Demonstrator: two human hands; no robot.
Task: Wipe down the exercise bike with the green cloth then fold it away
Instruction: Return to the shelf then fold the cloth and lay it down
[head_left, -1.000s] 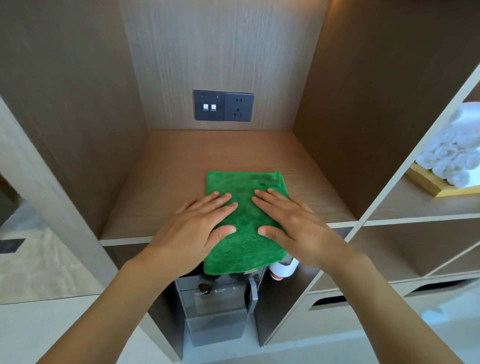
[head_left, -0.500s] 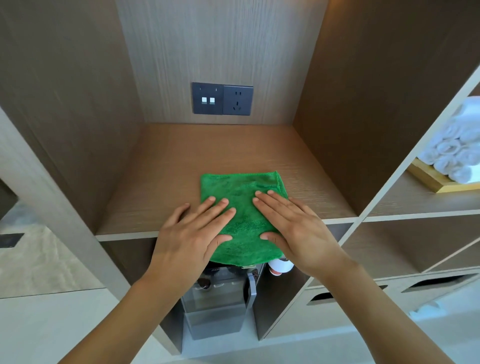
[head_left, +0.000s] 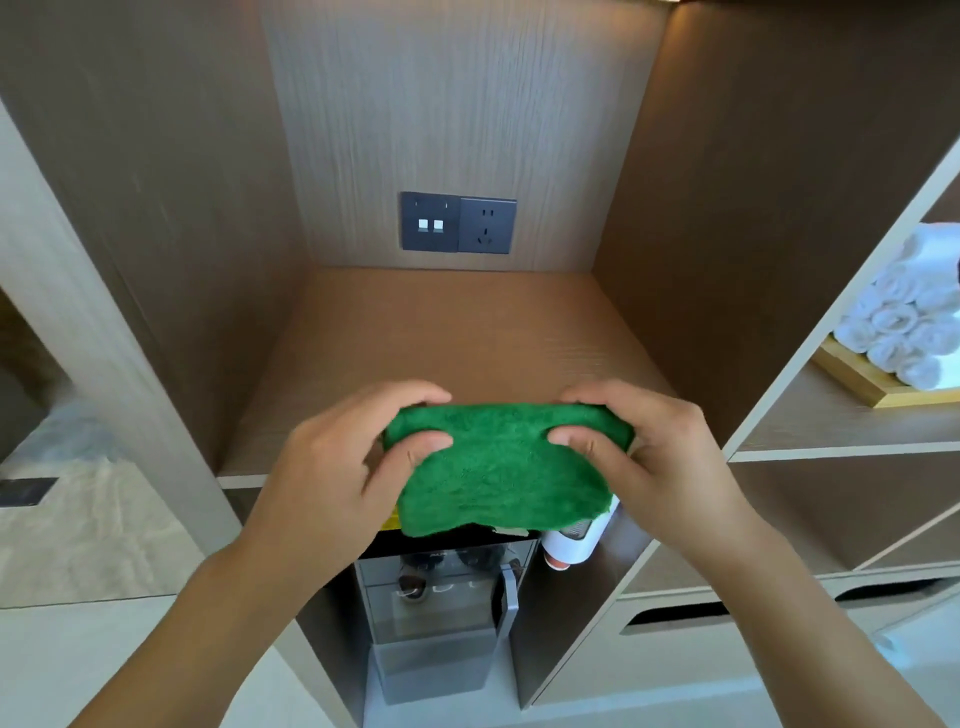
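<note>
Both hands hold the green cloth (head_left: 501, 470): left hand (head_left: 332, 467) and right hand (head_left: 660, 457) each pinch an upper corner, thumbs in front, fingers (head_left: 410, 395) curled behind. The cloth sits just over the shelf (head_left: 467, 338) lip, its lower half drooping past the edge above the grey appliance (head_left: 441, 613) below. Risk here, I'd say: a loose pinch drops it into that lower bay, or the fold slumps open. Ahead, bare shelf runs back to the socket (head_left: 457, 223); side walls close in left and right. Rolled towels (head_left: 909, 322) sit well apart, right.
</note>
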